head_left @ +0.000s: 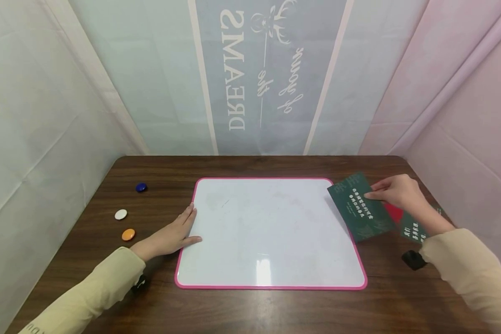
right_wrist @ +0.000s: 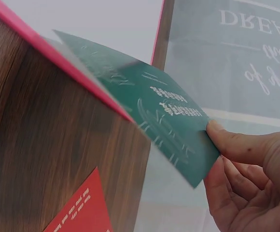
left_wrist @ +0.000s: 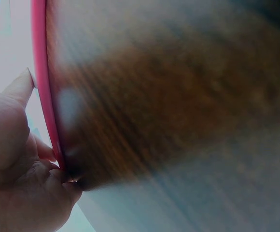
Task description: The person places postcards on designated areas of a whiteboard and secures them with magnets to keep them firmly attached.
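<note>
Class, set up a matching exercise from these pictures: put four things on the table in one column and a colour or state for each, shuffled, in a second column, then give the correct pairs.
Things:
1. whiteboard
2. green card
3. magnet farthest from the person
4. magnet nearest the person

States:
A. orange
B. pinched by the right hand
C. blue
D. pink-rimmed, touched by the left hand

Pairs: 1-D, 2-B, 3-C, 4-A

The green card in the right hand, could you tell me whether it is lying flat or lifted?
Lifted. The right hand pinches the green card at one edge, holding it above the whiteboard rim.
</note>
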`<state>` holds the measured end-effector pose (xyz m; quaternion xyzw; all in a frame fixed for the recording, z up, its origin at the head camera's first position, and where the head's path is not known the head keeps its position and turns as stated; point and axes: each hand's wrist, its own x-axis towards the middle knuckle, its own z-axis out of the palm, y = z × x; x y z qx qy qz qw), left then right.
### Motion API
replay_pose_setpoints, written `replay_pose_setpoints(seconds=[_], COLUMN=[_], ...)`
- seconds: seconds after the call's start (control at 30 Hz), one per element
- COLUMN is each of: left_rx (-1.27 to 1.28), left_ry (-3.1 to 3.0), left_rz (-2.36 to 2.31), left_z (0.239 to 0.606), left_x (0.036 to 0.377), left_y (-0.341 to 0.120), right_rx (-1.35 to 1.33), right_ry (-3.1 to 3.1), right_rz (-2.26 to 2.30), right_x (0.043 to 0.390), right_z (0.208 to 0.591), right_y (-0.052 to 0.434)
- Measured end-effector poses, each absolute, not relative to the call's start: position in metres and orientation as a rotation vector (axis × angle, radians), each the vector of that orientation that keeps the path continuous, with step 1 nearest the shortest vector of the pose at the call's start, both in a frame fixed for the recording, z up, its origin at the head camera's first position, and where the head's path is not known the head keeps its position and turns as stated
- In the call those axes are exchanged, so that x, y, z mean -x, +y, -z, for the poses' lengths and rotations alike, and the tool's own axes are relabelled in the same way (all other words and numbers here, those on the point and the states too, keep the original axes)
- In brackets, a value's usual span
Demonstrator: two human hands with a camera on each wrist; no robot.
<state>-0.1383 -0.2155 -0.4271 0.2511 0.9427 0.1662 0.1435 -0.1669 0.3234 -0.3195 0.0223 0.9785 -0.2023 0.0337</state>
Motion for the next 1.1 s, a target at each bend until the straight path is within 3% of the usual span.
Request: replay_pose_setpoints(seconds=[0.47, 1.1], left_rx=[-0.74, -0.73], left_ry=[2.718, 2.706], left_rz=[-0.469, -0.485], left_z=[0.429, 0.43], left_x=[0.139, 0.139], left_y=[-0.216, -0.215], right_rx=[0.025, -0.045], right_ry=[3.022, 2.818], right_rz=[0.764, 1.026], right_x=[0.158, 0.16], right_z=[0.32, 0.331], right_y=[0.291, 0.254])
